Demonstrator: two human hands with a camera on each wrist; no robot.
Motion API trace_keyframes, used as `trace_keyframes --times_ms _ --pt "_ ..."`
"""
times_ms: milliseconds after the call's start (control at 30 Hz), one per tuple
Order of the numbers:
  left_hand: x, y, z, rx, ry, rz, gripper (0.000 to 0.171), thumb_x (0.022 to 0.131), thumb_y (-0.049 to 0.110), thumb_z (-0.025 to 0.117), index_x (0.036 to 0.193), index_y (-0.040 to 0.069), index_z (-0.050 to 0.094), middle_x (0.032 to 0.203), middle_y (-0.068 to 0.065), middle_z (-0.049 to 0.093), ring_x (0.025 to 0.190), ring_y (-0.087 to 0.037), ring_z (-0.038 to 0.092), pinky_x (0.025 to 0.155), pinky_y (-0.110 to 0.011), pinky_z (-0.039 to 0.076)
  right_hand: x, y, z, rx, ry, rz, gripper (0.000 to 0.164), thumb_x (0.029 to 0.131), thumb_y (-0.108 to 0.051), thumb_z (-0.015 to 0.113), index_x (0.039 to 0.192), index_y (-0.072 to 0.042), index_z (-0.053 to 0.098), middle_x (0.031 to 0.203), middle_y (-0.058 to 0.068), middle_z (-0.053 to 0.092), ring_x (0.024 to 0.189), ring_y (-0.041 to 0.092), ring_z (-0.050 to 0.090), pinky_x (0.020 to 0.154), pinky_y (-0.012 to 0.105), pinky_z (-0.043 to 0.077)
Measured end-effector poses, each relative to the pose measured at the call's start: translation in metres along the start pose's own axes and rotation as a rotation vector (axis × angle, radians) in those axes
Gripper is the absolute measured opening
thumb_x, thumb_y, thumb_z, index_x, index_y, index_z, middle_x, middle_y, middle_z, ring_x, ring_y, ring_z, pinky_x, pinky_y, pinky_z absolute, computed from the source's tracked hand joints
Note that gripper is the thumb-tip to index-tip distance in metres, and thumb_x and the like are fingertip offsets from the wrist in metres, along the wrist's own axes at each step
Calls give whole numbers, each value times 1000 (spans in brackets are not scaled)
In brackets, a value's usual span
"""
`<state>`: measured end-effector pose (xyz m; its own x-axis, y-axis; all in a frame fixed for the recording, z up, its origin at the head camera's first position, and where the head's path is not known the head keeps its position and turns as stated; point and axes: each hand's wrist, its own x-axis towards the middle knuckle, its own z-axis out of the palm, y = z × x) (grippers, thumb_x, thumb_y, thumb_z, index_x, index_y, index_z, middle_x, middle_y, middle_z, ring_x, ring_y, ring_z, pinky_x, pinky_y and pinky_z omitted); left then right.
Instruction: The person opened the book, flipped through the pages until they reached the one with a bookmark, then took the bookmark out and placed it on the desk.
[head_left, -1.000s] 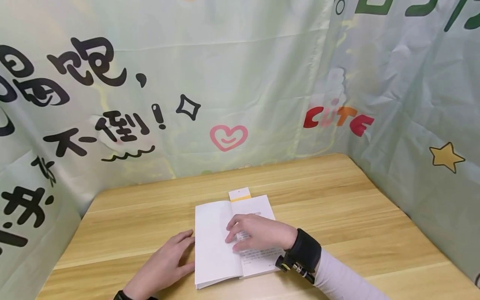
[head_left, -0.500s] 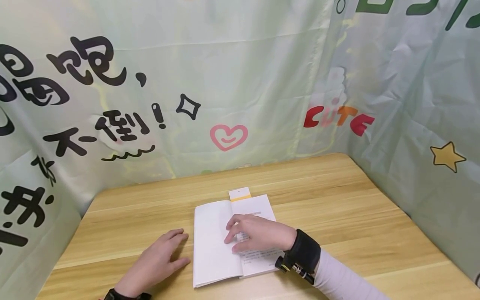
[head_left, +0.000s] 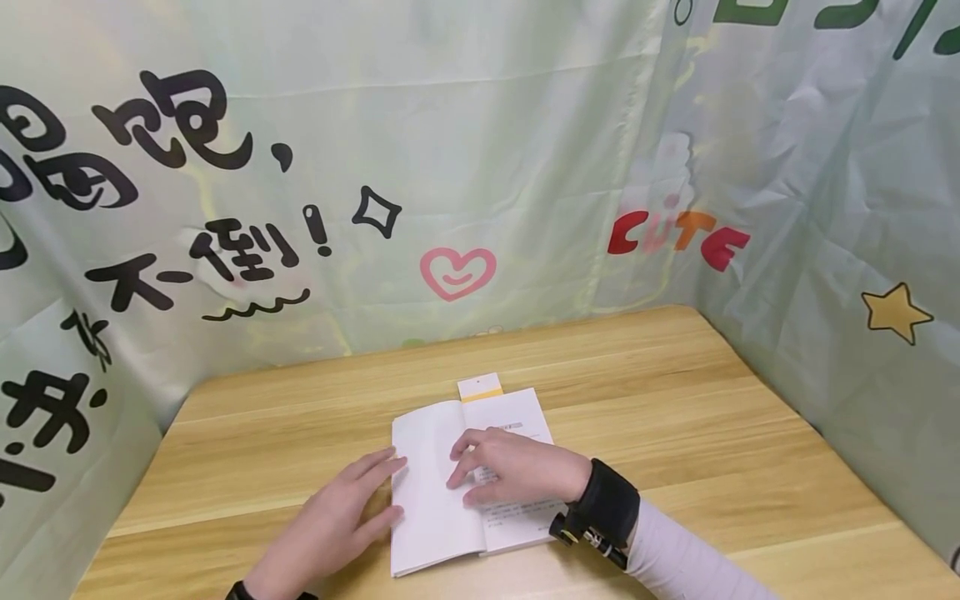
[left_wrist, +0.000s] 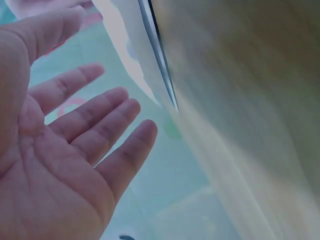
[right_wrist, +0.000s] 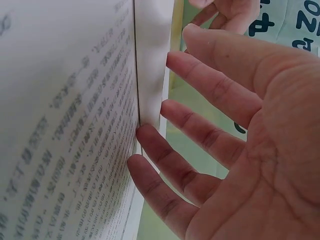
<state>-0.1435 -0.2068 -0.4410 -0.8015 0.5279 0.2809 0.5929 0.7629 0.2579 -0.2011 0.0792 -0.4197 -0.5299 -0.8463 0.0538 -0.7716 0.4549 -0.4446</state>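
Observation:
An open book lies on the table, its left page blank and its right page printed with lines of text. My left hand reaches the book's left edge, fingertips overlapping the margin of the blank page. In the left wrist view that hand's fingers are spread, with nothing between them. My right hand rests across the right page, loosely bent fingertips at the gutter. Above the book's top edge sticks out a white card with an orange stripe.
The wooden table extends to both sides and behind the book. Pale fabric with printed lettering hangs around its back and sides. A black strap with a small device sits on the right wrist.
My left hand drew back leftward from the book, then came right again, its fingertips now over the blank page's edge. The right hand has stayed in place.

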Motion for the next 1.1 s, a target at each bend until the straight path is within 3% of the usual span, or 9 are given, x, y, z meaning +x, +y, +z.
trace_keyframes --times_ms 167,367,700,867,1100 --pt "-1 8 7 -18 -59 38 57 91 43 63 142 19 51 145 -11 42 127 -25 44 94 -43 44 2 0 1 -4 -6 11 25 88 -32 69 113 -26 73 128 -3 54 110 12 50 101 36 35" --pt "-4 9 13 -28 -134 23 57 94 49 56 143 20 51 147 -12 39 129 -27 42 92 -44 46 2 1 2 0 -12 7 25 89 -32 69 113 -26 73 129 -3 54 115 12 49 106 45 28" --pt "-8 7 15 -33 -168 10 59 94 50 55 145 21 48 147 -14 38 128 -27 42 90 -44 47 2 0 2 3 -25 -9 25 90 -32 67 113 -24 73 131 0 54 121 14 48 107 50 26" --pt "-8 7 17 -36 -180 -1 60 93 51 55 145 22 47 148 -12 38 129 -27 42 89 -44 48 0 -1 0 -14 -22 10 27 91 -35 66 115 -25 72 132 0 53 118 14 49 104 41 33" --pt "-5 7 17 -34 -205 -14 60 93 49 57 146 24 46 148 -11 37 128 -28 42 89 -45 47 -4 7 -8 -7 10 46 31 92 -35 64 118 -18 69 128 1 53 116 12 50 95 27 41"
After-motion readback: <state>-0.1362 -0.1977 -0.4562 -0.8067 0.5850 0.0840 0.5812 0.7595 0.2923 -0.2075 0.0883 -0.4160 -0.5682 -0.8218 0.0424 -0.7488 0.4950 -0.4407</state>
